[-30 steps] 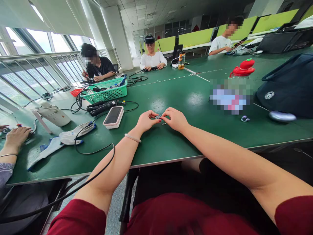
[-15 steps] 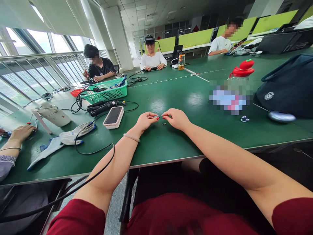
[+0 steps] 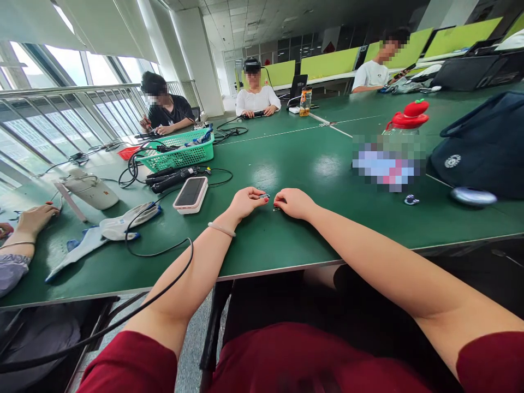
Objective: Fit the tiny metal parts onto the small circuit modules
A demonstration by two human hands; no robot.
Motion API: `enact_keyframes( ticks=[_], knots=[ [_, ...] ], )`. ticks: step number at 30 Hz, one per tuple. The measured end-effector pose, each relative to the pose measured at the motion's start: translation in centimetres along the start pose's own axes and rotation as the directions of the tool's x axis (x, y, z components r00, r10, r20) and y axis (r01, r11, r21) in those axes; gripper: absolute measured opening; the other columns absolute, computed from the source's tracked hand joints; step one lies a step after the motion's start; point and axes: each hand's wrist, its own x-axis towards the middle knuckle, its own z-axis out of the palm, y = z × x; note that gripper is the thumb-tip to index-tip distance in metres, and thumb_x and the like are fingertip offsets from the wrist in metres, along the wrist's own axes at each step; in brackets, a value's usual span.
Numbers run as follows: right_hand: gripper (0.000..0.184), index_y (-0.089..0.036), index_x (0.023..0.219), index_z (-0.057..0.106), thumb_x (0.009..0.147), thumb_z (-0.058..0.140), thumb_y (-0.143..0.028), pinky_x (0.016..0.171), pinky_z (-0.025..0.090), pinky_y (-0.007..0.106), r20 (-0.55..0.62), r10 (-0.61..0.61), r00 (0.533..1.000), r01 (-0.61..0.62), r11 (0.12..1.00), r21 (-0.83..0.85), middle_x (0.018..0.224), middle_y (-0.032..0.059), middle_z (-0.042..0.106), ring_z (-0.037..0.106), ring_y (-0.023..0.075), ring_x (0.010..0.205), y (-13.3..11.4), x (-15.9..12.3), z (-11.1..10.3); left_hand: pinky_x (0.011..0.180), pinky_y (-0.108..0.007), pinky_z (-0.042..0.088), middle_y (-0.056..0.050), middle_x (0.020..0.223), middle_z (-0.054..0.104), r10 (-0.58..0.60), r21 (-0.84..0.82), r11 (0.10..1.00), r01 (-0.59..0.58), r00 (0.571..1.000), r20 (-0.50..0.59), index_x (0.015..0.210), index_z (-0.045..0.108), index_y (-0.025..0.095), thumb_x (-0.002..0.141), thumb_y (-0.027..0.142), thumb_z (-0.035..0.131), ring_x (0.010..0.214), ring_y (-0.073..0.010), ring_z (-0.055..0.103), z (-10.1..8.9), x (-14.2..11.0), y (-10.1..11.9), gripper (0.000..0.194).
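1. Head view, nearest first: two bare forearms reach out over the near edge of the green tabletop [image 3: 286,245], and a black cable [image 3: 164,252] runs across the left arm.
2. The left hand [image 3: 244,202] rests on the tabletop a little in from the near edge, fingers curled, pinching a small dark part [image 3: 265,196] between thumb and fingertip (too small to say what it is).
3. The right hand [image 3: 295,203] lies just beside it, fingers bent down onto the surface, fingertips touching a second tiny piece [image 3: 277,209] that lies on the tabletop; whether it is gripped or only touched I cannot tell.
4. Left of the hands, a phone in a pink case [image 3: 190,194] lies flat, and beyond it black handheld tools [image 3: 172,179] and looped cables.
5. Toward the left edge, white gloves [image 3: 123,221] lie in a heap, and a co-worker's hand [image 3: 35,218] rests on the surface.
6. Right of the hands, near the right edge, sit a dark bag [image 3: 483,147], a grey oval thing [image 3: 472,196] and a bottle with a red lid [image 3: 407,117].
7. Farther back on the left stands a green basket [image 3: 180,153] holding tools.
8. Along the far edges, three people sit at work.
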Motion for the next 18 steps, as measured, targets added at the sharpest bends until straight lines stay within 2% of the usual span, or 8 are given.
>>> enact_keyframes(
  ticks=[3,8,12,18],
  knots=[
    [0.021,-0.019,0.077,0.070,0.087,0.052,-0.024,0.065,0.037,0.026,0.021,-0.003,1.000,0.003,1.000,0.013,0.085,0.0042,0.067,0.057,0.0158,0.077,0.23,0.08,-0.11,0.075,-0.031,0.047,-0.003,0.069,0.069,0.000,0.010,1.000,0.000,1.000,0.005,0.084,0.068,0.014,0.058,0.026,0.081,0.068,-0.0140,0.062,0.01,-0.01,0.00,0.032],
    [0.011,-0.021,0.078,0.070,0.078,0.067,-0.032,0.064,0.037,0.023,0.088,-0.050,0.995,0.045,0.998,0.048,0.081,0.0001,0.067,0.056,0.0134,0.073,0.73,0.05,-0.50,0.075,-0.031,0.046,-0.003,0.070,0.069,0.007,0.020,1.000,-0.007,1.000,0.007,0.084,0.068,0.014,0.058,0.027,0.081,0.067,-0.0132,0.061,0.00,0.06,-0.11,0.032],
    [0.013,-0.021,0.076,0.070,0.082,0.060,-0.027,0.065,0.036,0.024,0.071,-0.052,0.996,0.049,0.998,0.047,0.080,0.0013,0.066,0.055,0.0139,0.074,0.61,0.06,-0.28,0.074,-0.031,0.046,-0.003,0.070,0.068,0.009,0.024,1.000,-0.009,1.000,0.010,0.084,0.067,0.014,0.058,0.027,0.081,0.067,-0.0129,0.061,0.03,0.09,-0.16,0.032],
    [0.013,-0.021,0.078,0.071,0.081,0.062,-0.030,0.060,0.034,0.024,0.031,0.005,0.999,-0.007,0.998,0.063,0.072,0.0001,0.065,0.054,0.0129,0.067,0.19,0.10,0.03,0.074,-0.031,0.047,-0.004,0.071,0.069,0.010,0.030,1.000,-0.010,1.000,0.016,0.085,0.067,0.013,0.060,0.025,0.080,0.067,-0.0130,0.061,0.09,0.08,-0.19,0.031]
  ],
)
